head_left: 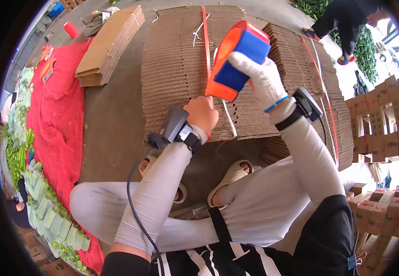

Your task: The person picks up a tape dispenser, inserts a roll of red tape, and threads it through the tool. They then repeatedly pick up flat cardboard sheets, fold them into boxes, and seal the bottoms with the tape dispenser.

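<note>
The tape dispenser (237, 59) is a chunky handheld tool with a bright orange frame and blue side panels, its rounded orange edge facing left and its narrow lower tip pointing down. It hangs just above the big stack of cardboard (181, 69), over the stack's near middle. The right hand (260, 78), in a white glove with a blue cuff band, has its grip closed around the dispenser's blue body from the right side. The left hand (202, 112) is bare and sits just below the dispenser's tip, fingers pinched together at the stack's front edge; what they pinch is too small to tell. An orange strap (206, 41) runs down the stack behind the dispenser. Both wrists carry a dark strapped device, and a grey cable trails from the left one. To the left of the stack lies a smaller pile of flat boxes (109, 43), and further left a red cloth (59, 115) with green vegetables (47, 207) along it.
</note>
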Action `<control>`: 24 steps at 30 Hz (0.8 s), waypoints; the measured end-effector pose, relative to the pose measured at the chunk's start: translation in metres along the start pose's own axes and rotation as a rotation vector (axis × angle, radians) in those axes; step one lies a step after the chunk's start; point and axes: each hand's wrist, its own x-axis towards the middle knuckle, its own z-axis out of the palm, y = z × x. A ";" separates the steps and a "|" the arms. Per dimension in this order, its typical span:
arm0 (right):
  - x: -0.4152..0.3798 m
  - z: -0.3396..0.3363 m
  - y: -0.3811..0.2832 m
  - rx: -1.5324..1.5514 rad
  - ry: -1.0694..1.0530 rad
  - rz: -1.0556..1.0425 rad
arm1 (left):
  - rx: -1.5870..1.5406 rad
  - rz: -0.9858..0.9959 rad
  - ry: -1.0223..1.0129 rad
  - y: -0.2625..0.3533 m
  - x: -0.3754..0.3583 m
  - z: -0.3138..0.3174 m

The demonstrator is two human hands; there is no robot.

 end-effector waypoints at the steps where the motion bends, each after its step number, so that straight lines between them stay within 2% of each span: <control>1: 0.002 0.000 -0.001 -0.099 -0.037 -0.004 | -0.066 -0.039 -0.037 0.006 -0.003 -0.001; 2: 0.003 0.000 0.006 -0.114 -0.030 -0.032 | -0.138 -0.040 -0.005 -0.003 -0.005 0.008; 4: 0.003 0.003 0.016 -0.071 0.060 -0.004 | -0.848 -0.090 -0.029 -0.008 -0.017 0.000; 5: 0.007 -0.001 0.019 -0.048 -0.011 0.023 | -0.943 -0.107 -0.069 -0.005 -0.021 -0.005; 6: 0.012 0.001 0.028 -0.042 0.033 0.005 | -0.978 -0.170 -0.134 -0.007 -0.026 -0.012; 8: 0.017 0.008 0.028 -0.065 -0.025 -0.016 | -1.069 -0.261 -0.227 -0.011 -0.014 -0.020; 9: 0.020 0.009 0.035 -0.115 -0.008 -0.022 | -1.094 -0.253 -0.269 -0.015 -0.010 -0.019; 10: 0.019 0.013 0.044 -0.157 0.010 -0.021 | -1.056 -0.222 -0.207 -0.017 -0.011 -0.013; 11: 0.017 0.012 0.048 -0.144 0.003 0.069 | -1.014 -0.198 -0.146 -0.017 -0.014 -0.005; 12: 0.013 0.017 0.052 -0.211 0.051 -0.005 | -0.970 -0.171 -0.084 -0.014 -0.017 -0.001; 14: 0.011 0.018 0.046 -0.345 -0.018 0.063 | -0.940 -0.177 -0.012 -0.014 -0.021 0.005; 20: -0.002 0.032 0.048 -0.347 0.010 0.196 | -0.911 -0.183 0.088 -0.008 -0.025 0.001; 24: 0.000 0.029 0.057 -0.417 0.003 0.111 | -0.879 -0.147 0.123 -0.012 -0.026 0.007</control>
